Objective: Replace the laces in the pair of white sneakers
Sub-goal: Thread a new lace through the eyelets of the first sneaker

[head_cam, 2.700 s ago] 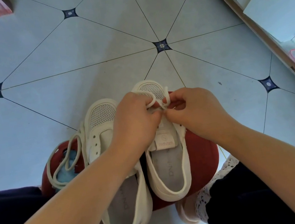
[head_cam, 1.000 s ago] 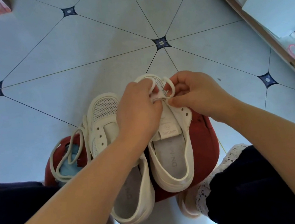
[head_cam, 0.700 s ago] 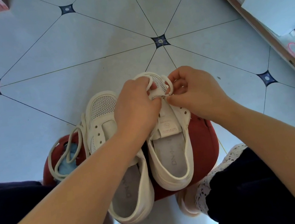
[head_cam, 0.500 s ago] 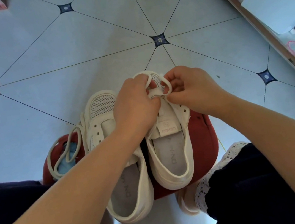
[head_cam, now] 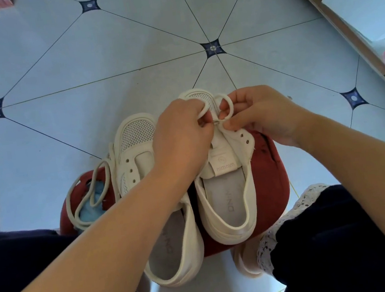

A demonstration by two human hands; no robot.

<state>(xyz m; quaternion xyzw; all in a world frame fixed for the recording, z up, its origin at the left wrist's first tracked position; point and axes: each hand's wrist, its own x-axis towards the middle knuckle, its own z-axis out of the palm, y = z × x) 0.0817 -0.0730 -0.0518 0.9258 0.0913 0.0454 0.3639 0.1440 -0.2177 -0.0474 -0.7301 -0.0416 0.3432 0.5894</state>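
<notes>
1. The right-hand sneaker (head_cam: 226, 190) is off-white, with a perforated toe, a grey insole printed with letters and a tongue tab bearing a small logo. Its upper eyelets on the outer side are empty
2. A cream lace (head_cam: 230, 102) forms two small loops over the toe end of that sneaker, at its lowest eyelets. The fingers cover the spot, so I cannot tell whether the lace runs through an eyelet there
3. The left-hand sneaker (head_cam: 139, 152) lies just beside the first, heel towards the person. It is the same colour and its visible eyelets are unlaced
4. A second cream lace (head_cam: 70, 199) lies loose in open coils to the left of that sneaker, partly over something pale blue (head_cam: 90, 210)
5. Both sneakers rest on a round dark red stool (head_cam: 270, 172), which stands on a pale tiled floor (head_cam: 79, 62) with dark blue diamond insets
6. The left hand (head_cam: 181, 142) has its fingers curled and grips the left loop of the lace, its back covering the middle of the right-hand sneaker's tongue
7. The right hand (head_cam: 260, 118) is curled too, pinching the right loop between thumb and fingers at the sneaker's outer edge
8. The two hands meet over the front of the right-hand sneaker, fingertips almost touching, with the heel end lying below them towards the person's dark-clothed knees
</notes>
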